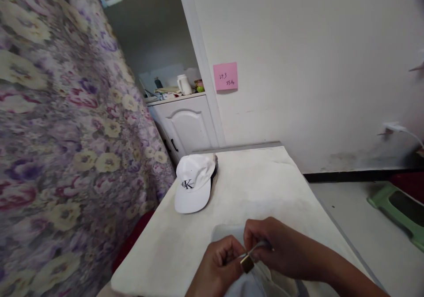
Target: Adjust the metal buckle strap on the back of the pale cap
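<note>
At the front of the table a pale grey-blue cap [243,286] lies partly under my hands, with its brim [225,231] showing beyond them. My left hand [218,266] pinches one end of the cap's back strap, beside a brass-coloured buckle [247,264]. From the other side, my right hand [276,248] grips the strap [260,245] with thumb and fingers bent round it. The two hands nearly touch at the buckle. Farther back on the left rests a white cap [195,178] with black letters, and a darker edge of something shows behind it.
A pale cloth covers the table [258,182]. On the left hangs a floral curtain [66,133], close to the table's edge. A white cabinet [188,122] and a wall with a pink note [225,76] stand behind. A green stool [397,208] is on the floor at right.
</note>
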Demonstrator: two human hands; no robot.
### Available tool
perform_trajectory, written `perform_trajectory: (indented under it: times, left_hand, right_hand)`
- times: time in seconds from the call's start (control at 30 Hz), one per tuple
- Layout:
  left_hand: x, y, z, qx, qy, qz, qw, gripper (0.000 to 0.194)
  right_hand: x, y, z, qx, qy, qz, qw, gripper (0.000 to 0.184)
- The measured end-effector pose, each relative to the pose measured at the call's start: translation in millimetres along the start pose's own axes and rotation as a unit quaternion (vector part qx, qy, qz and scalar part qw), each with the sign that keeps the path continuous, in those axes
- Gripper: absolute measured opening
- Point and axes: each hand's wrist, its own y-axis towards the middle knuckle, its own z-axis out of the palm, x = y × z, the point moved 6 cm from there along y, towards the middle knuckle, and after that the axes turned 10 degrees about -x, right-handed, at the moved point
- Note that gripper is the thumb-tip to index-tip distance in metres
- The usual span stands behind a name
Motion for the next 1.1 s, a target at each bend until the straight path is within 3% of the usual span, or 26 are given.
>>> perform_trajectory:
  times: [0.17,0.3,0.63,0.9,1.1]
  left_hand:
    - [-4,-2,4.4,0.009,0.022,-0.004,1.0,0.039]
    - [-8,0,2.5,-0.001,0.037,0.026,0.999,0.036]
    - [2,-1,5.0,0.033,-0.034,0.006,0.999,0.029]
    - [2,3,-8.9,-0.018,-0.017,0.015,1.0,0.035]
    - [5,3,-5.5,0.007,-0.027,0.005,1.0,0.037]
  right_hand:
    - [2,-3,2,0.041,-0.013,-0.023,0.999,0.021]
    - [7,-2,-1,0.036,0.0,-0.04,0.999,0.022]
    - [4,-7,5,0.041,-0.049,-0.034,0.997,0.024]
    - [-1,3,6,-0.008,0.053,0.012,0.998,0.022]
    - [2,3,3,-0.03,0.014,-0.009,0.999,0.025]
